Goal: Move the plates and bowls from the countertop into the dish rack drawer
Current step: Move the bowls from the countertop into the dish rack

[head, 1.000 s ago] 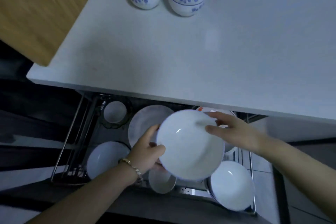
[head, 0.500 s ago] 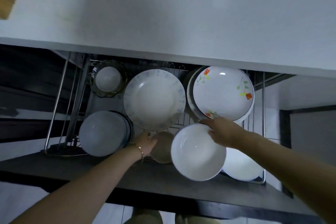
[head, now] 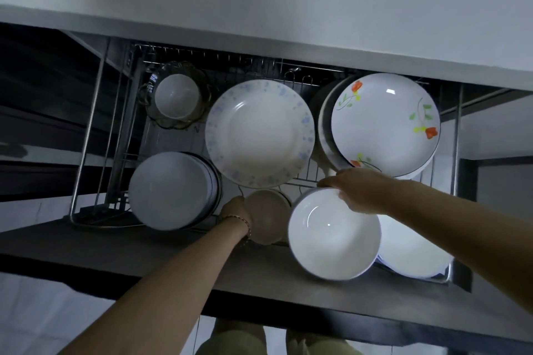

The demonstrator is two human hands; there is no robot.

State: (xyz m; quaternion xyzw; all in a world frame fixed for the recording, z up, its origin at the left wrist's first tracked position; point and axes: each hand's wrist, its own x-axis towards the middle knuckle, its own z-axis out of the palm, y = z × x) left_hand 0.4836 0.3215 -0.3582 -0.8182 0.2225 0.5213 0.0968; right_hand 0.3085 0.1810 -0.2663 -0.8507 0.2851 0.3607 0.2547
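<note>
One white bowl (head: 331, 236) now sits lower than a second ago, at the dish rack drawer (head: 457, 138) front edge. Right hand (head: 360, 190) pinches its rim; left hand (head: 235, 212), now off it, grips the adjacent beige bowl (head: 268, 216). Placement judged near complete.

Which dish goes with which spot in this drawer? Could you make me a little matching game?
1 flowered plate
2 blue-dotted plate
3 plain white bowl
4 tan bowl

a touching the left hand
b back right of the rack
c held by the right hand
d middle of the rack

Pairs: 1-b, 2-d, 3-c, 4-a
</note>
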